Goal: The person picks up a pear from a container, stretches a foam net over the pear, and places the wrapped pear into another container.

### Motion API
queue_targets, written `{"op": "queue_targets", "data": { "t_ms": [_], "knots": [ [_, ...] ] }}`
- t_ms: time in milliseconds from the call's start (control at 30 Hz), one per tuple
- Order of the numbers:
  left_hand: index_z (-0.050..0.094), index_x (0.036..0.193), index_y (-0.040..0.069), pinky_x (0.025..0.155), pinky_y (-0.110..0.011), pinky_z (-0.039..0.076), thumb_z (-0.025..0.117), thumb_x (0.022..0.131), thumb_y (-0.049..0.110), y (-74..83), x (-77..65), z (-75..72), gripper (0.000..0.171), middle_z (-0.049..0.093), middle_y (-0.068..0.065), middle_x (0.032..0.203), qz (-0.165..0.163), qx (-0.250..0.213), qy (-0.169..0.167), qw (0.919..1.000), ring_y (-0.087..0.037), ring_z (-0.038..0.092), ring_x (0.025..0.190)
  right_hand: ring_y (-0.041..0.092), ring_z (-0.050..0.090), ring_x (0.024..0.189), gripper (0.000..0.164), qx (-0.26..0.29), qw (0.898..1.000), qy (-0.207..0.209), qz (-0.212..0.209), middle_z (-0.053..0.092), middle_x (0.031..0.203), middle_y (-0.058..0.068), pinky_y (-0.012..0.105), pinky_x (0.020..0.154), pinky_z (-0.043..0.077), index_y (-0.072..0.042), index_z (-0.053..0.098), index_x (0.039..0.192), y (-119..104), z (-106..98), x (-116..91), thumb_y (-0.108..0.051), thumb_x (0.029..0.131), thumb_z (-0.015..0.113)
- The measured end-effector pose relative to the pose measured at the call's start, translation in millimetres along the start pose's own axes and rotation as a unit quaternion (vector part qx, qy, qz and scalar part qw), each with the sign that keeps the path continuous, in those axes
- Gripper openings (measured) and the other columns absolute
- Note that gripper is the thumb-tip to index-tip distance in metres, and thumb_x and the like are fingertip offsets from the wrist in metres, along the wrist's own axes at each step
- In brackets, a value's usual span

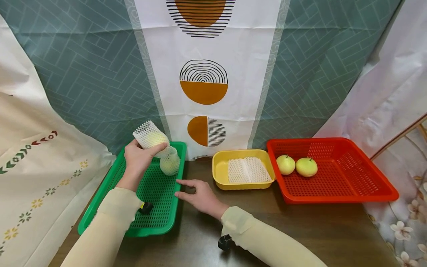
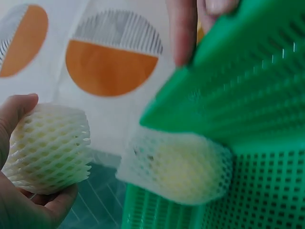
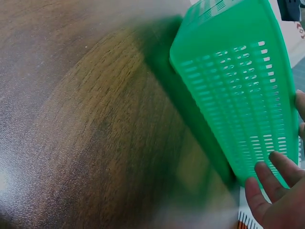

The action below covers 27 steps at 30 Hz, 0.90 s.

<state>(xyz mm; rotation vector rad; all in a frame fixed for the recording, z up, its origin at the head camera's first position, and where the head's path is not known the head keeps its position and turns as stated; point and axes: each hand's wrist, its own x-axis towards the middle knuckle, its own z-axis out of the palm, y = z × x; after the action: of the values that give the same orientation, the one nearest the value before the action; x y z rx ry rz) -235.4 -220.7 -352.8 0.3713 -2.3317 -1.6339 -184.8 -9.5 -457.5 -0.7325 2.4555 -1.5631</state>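
Patterned cloth is hanging behind a wooden table, on which a green basket, a yellow tray and a red basket are standing from left to right. The left forearm is slanting forward over the green basket; the left hand is grasping a netted fruit above the basket's far end, thumb and fingers curling round it. Just beside it, a second netted fruit is resting inside the green basket, near the far right corner. The right forearm is slanting inward from the lower right; the right hand is touching the green basket's right side, unclenched, thumb and fingers spreading apart. Foam nets are lying in the yellow tray; two bare fruits are sitting side by side at the red basket's left.
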Motion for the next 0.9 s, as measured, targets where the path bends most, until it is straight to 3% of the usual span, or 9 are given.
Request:
{"op": "queue_targets", "data": {
  "t_ms": [333,533,700,900],
  "knots": [
    [0.05,0.125,0.015,0.077,-0.033,0.049,0.075,0.065,0.059,-27.8,26.4,-9.7,0.078,0.055,-0.004,0.116,-0.032,0.092,0.026,0.9949,-0.02,0.054,0.099,0.003,0.048,0.122,0.043,0.015,1.0,-0.006,0.015,0.051,0.131,-0.022,0.041,0.099,0.044,-0.05,0.051,0.123,2.9,-0.8,0.5,-0.055,0.082,0.062],
    [0.05,0.124,0.015,0.074,-0.031,0.048,0.075,0.063,0.062,-49.9,34.6,-14.3,0.081,0.053,-0.002,0.114,-0.075,0.102,0.032,0.9914,-0.02,0.053,0.099,0.003,0.048,0.122,0.044,0.011,1.0,-0.008,0.02,0.051,0.134,-0.018,0.043,0.101,0.043,-0.052,0.05,0.123,4.1,0.4,0.6,-0.058,0.081,0.061],
    [0.048,0.128,0.015,0.085,-0.034,0.046,0.074,0.061,0.064,-59.8,41.1,-20.2,0.087,0.046,-0.002,0.124,-0.119,0.068,0.035,0.9899,-0.02,0.047,0.11,0.004,0.048,0.122,0.044,0.013,1.0,-0.007,0.023,0.051,0.136,-0.015,0.044,0.101,0.042,-0.053,0.05,0.123,4.5,1.1,-0.5,-0.059,0.08,0.061],
    [0.05,0.123,0.017,0.09,-0.03,0.042,0.081,0.057,0.058,-58.8,45.6,-25.3,0.084,0.045,0.011,0.112,-0.153,-0.001,0.055,0.9868,-0.012,0.044,0.106,0.005,0.049,0.122,0.044,0.011,1.0,-0.007,0.021,0.051,0.137,-0.012,0.043,0.1,0.044,-0.053,0.05,0.123,3.5,1.4,-2.4,-0.059,0.081,0.06]
  ]
}}
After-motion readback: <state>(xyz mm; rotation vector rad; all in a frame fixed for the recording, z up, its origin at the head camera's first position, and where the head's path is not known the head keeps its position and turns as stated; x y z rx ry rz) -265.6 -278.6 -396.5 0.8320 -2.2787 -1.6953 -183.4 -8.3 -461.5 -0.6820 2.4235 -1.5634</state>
